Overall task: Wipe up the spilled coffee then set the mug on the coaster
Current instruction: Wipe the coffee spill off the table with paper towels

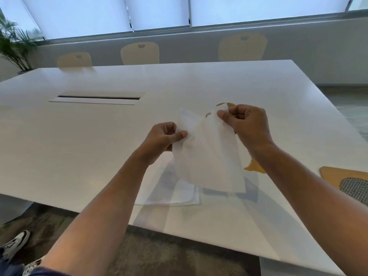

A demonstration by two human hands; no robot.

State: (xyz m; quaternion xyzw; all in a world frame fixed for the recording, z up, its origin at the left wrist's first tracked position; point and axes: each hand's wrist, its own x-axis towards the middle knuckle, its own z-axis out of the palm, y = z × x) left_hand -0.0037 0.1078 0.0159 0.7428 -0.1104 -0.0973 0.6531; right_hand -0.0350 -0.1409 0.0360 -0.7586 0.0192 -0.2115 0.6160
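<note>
Both hands hold one white paper napkin point(207, 154) up above the white table point(99, 146). My left hand point(165, 138) pinches its left edge and my right hand point(245, 122) pinches its top right corner. The sheet hangs down and hides most of what lies behind it. A tan coffee spill point(254, 168) shows on the table under my right forearm, and another tan patch point(229, 105) peeks out above the napkin. A wooden coaster point(332, 176) with a woven grey centre lies at the right edge. The mug is hidden, except perhaps a grey curve at the napkin's top.
More white napkins point(169, 194) lie flat near the table's front edge below the held sheet. A long cable slot point(95, 98) is cut into the table at the left. Several pale chairs point(140, 53) stand along the far side, a plant point(14, 44) at far left.
</note>
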